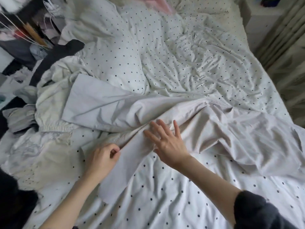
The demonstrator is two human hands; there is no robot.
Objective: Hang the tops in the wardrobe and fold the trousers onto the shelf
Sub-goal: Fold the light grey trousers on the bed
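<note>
Pale grey trousers [189, 116] lie spread and creased across the bed, one leg reaching left and the other running down toward me. My left hand [102, 158] pinches the edge of the near leg with curled fingers. My right hand [166, 141] lies flat on the cloth near the crotch, fingers spread and straight. More clothes lie in a heap at the bed's left edge: a cream garment [51, 96], a grey one [19, 118] and a black one [54, 58].
The bed carries a white duvet [189, 63] with small dark dots, rumpled all over. A pink cloth [158, 4] shows at the far end. Clothes on hangers [21, 28] fill the upper left. Curtains [283, 47] hang at the right.
</note>
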